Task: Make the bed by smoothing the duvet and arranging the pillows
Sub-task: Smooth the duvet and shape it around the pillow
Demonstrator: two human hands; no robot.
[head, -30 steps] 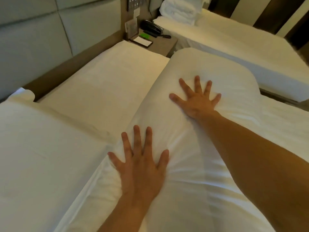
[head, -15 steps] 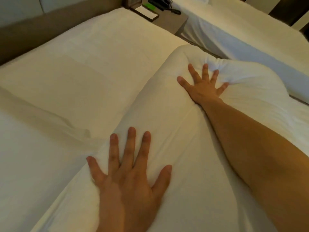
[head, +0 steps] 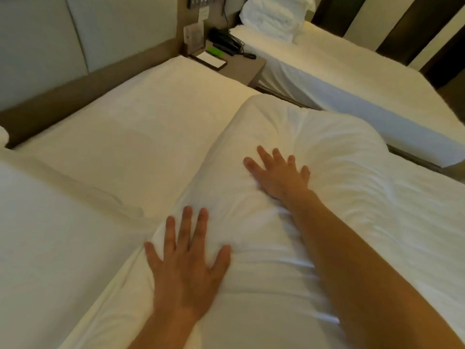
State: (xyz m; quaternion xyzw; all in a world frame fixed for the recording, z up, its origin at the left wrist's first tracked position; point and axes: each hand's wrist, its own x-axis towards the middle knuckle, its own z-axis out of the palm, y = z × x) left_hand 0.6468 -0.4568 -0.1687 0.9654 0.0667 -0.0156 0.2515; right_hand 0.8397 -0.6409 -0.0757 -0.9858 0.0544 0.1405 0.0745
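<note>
White pillow (head: 289, 172) lies lengthwise on the bed's bare sheet (head: 141, 137), both hands flat on it, fingers spread and gripping nothing, left hand (head: 187, 268) at its near edge, right hand (head: 279, 176) mid-pillow; plumping seems underway, and setting it toward the headboard (head: 83, 89) looks next, with open sheet between.

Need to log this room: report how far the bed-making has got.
Done: the sheet near the headboard lies smooth. In hand: left hand and right hand press flat on the creased pillow. Left: the pillow isn't yet at the headboard; its wrinkles remain.
</note>
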